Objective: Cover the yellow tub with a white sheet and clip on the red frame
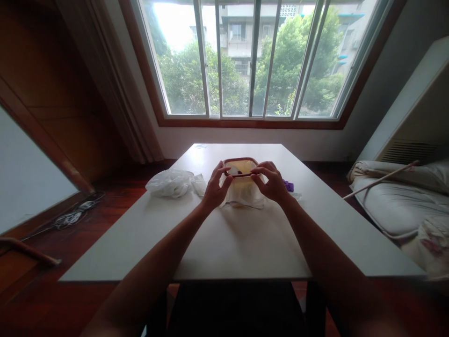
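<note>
A small bin point(242, 191) with a brown rim point(242, 159) stands on the white table in front of me. A thin, see-through plastic bag point(243, 204) hangs over its outside and spreads at the base. My left hand point(217, 185) pinches the rim at its near left corner, thumb outside and fingers over the top. At the near right corner my right hand point(271, 182) grips the rim the same way. Something whitish and something dark show inside the bin, too small to name.
A crumpled white plastic bag point(171, 183) lies left of the bin on the table point(242, 248). Something purple point(288, 186) lies partly behind my right hand. Beyond the table is a window point(252, 61); a padded white item point(396, 201) and a stick point(379, 180) are at right.
</note>
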`<state>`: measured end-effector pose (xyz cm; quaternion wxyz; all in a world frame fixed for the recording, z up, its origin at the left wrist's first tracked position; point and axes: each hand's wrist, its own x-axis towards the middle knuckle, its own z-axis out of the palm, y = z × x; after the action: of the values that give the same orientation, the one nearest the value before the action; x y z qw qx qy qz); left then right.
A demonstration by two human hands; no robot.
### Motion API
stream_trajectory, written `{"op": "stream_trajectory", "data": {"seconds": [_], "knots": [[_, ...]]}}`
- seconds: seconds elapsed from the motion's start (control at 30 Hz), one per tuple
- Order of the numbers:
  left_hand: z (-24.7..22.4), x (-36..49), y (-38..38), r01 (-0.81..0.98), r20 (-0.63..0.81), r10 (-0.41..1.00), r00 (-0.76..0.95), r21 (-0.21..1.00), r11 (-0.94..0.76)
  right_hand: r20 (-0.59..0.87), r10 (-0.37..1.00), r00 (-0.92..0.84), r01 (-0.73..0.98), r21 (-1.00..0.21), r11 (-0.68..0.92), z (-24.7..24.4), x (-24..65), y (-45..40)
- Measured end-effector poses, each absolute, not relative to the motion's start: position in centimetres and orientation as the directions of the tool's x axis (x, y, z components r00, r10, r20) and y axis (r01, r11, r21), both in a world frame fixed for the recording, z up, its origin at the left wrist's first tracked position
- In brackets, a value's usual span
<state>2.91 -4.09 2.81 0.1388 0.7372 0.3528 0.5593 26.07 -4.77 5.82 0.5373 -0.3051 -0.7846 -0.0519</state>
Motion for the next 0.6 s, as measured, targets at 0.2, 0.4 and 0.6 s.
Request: {"op": "stream_trajectory", "data": {"seconds": [0.2, 0.4, 0.6], "knots": [[2.8, 2.6, -4.2, 0.36, 0.712, 0.686, 0.15, 0.607, -0.709, 0.846, 0.505, -0.171, 0.52, -0.357, 0.776, 5.4, 26.6, -4.3], [2.6, 2.5, -3.9, 0.313, 0.722, 0.677, 0.144, 0.616, -0.723, 0.851, 0.482, -0.208, 0.465, -0.347, 0.815, 5.5, 27.0, -4.6], [2.7, 2.5, -3.5, 0.251, 0.772, 0.624, 0.12, 0.585, -0.771, 0.877, 0.442, -0.191, 0.487, -0.306, 0.818, 6.4, 27.0, -5.8]]}}
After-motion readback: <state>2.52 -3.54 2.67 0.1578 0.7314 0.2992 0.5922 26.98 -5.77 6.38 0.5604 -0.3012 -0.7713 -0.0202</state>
